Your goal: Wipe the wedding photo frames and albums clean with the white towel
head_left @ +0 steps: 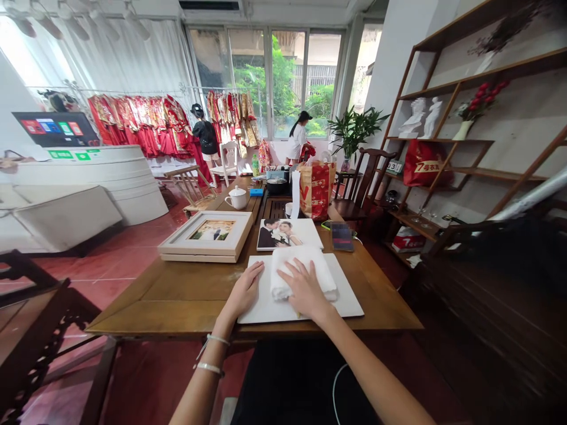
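Observation:
A flat white board (343, 298) lies on the wooden table (177, 295) in front of me. A folded white cloth (305, 262) rests on it. My right hand (305, 289) lies flat on the near end of the cloth, fingers spread. My left hand (243, 292) rests flat on the board's left edge, fingers stretched out, holding nothing. Just beyond the board lies a photo print of a couple (286, 233), with a stack of white picture frames (206, 236) to its left.
A phone (342, 236) lies at the right of the print. Farther along the table stand a white teapot (238, 198) and a red paper bag (316, 189). Two people stand by racks of red garments (137, 124). Wooden shelves (447, 147) line the right wall.

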`<state>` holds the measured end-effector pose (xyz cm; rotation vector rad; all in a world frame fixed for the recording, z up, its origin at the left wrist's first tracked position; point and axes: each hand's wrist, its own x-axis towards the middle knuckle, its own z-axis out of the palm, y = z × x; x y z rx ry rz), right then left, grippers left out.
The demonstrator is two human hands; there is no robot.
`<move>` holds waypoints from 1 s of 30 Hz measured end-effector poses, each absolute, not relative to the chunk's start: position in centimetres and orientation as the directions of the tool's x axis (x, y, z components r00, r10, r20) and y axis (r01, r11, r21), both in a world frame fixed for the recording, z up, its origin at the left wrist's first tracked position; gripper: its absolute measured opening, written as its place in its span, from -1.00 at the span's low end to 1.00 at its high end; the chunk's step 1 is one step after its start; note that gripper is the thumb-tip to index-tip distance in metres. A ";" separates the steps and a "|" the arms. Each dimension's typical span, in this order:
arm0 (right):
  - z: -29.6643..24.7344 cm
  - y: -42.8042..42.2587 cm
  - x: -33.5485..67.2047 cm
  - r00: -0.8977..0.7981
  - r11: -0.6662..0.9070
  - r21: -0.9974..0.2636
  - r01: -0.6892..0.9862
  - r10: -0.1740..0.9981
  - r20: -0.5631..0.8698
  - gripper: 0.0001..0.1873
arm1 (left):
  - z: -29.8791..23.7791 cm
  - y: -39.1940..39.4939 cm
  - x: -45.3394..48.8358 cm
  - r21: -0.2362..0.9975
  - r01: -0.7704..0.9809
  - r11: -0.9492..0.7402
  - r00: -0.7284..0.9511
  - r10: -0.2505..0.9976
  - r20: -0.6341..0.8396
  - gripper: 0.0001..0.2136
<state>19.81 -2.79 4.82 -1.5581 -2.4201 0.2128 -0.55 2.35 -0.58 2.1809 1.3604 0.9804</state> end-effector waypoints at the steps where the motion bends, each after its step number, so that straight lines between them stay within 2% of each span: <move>1: 4.7 -4.2 19.8 -0.440 0.462 -0.259 0.848 0.887 0.141 -0.22 | -0.6 2.4 -0.5 0.646 0.617 -0.450 0.279 0.892 0.356 -0.60; 5: 4.3 -9.8 21.4 -0.586 0.606 -0.322 0.727 0.792 0.169 -0.11 | -0.5 2.4 -0.5 0.661 0.606 -0.443 0.264 0.896 0.357 -0.60; 9: 4.3 -10.3 23.7 -0.528 0.539 -0.379 0.752 0.837 0.142 -0.07 | -0.3 2.3 -0.6 0.672 0.596 -0.440 0.264 0.897 0.353 -0.61; 13: 4.7 -5.6 23.6 -0.348 0.365 -0.309 0.878 0.931 0.109 -0.13 | -0.2 2.4 -0.7 0.682 0.586 -0.436 0.265 0.899 0.347 -0.61; 15: 4.8 -2.9 22.4 -0.312 0.325 -0.269 0.907 0.946 0.090 -0.18 | -0.3 2.4 -0.8 0.685 0.583 -0.436 0.266 0.900 0.346 -0.62; 19: 5.3 0.0 18.8 -0.343 0.357 -0.241 0.903 0.934 0.096 -0.26 | -0.2 2.5 -0.7 0.689 0.576 -0.440 0.270 0.898 0.348 -0.61; 23: 5.4 -3.1 16.7 -0.426 0.438 -0.227 0.870 0.899 0.102 -0.29 | 0.2 2.4 -0.8 0.695 0.554 -0.457 0.285 0.889 0.358 -0.61; 27: 5.3 -9.2 17.7 -0.546 0.559 -0.315 0.767 0.826 0.139 -0.27 | 0.2 2.2 -0.9 0.713 0.542 -0.445 0.282 0.896 0.344 -0.62; 30: 5.7 -11.4 19.4 -0.505 0.506 -0.412 0.758 0.855 0.120 -0.30 | 0.1 2.3 -1.0 0.719 0.546 -0.431 0.269 0.902 0.337 -0.60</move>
